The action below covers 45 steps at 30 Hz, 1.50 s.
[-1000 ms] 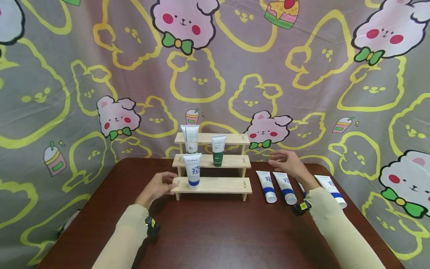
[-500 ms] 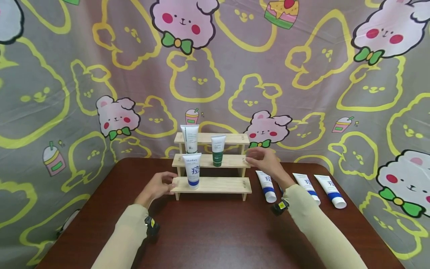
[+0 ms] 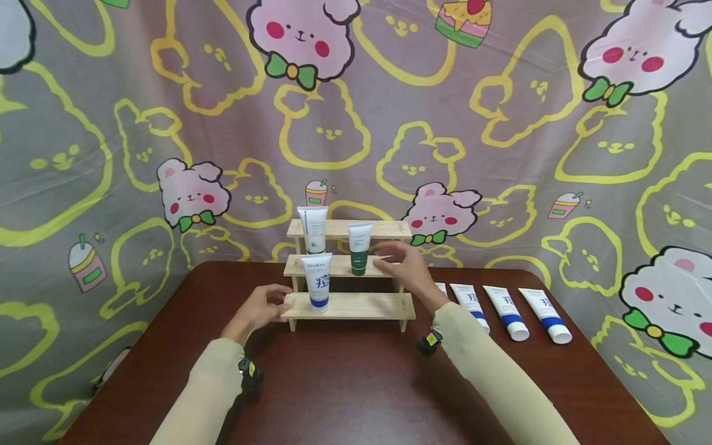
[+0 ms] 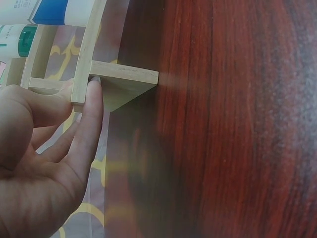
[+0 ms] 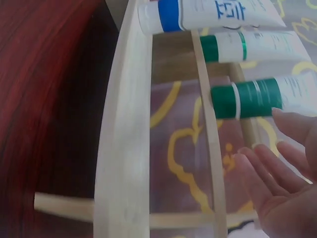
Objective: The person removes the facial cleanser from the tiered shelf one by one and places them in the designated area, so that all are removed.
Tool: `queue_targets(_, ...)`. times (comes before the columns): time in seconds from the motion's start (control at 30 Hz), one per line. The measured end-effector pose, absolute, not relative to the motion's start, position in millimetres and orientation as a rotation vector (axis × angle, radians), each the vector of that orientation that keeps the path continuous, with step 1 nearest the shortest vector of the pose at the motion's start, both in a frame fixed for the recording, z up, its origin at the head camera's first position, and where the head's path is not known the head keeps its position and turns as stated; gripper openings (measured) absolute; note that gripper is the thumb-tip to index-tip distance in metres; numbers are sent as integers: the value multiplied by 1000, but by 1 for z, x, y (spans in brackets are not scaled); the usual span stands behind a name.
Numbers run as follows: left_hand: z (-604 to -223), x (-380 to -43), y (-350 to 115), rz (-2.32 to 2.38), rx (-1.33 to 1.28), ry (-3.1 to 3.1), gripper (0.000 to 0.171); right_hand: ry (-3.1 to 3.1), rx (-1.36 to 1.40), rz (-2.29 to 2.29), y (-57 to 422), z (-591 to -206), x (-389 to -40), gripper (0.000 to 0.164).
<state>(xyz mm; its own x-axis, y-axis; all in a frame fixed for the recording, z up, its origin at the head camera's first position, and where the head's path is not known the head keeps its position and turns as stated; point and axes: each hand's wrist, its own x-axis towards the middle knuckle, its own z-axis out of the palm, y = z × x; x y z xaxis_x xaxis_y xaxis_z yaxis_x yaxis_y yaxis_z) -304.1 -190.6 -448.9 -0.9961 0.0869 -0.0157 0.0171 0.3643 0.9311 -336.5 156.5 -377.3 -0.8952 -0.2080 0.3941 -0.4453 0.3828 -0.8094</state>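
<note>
My left hand pinches the left end of the lowest board of a three-step wooden display stand; in the left wrist view the thumb is above the board and a finger below. My right hand reaches over the middle step, fingers extended, thumb tip right beside a green-and-white squeeze tube standing there on its cap. Left of that tube is a white tube with a green cap, partly hidden by the white-and-blue tube upright on the lowest step.
Several white-and-blue tubes, among them one tube and a rightmost tube, lie on the dark wooden table right of the stand. My right forearm partly covers the nearest. A cartoon-print curtain hangs behind and at both sides.
My right hand has moved left from above the lying tubes to beside the green-and-white tube. My left hand has stayed at the stand's end.
</note>
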Motion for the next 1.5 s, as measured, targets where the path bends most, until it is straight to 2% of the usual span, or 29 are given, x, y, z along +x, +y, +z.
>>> queue_targets(0.4, -448, -305, -191, 1748, 95, 2528, 38, -2312, 552, 1547, 127, -387, -344, 47)
queue_targets(0.83, -445, -305, -191, 1736, 83, 2525, 39, -2265, 485, 1556, 122, -392, -347, 32)
queue_targets(1.5, -447, -306, -191, 1723, 72, 2535, 39, -2330, 479, 1531, 152, -376, -332, 38)
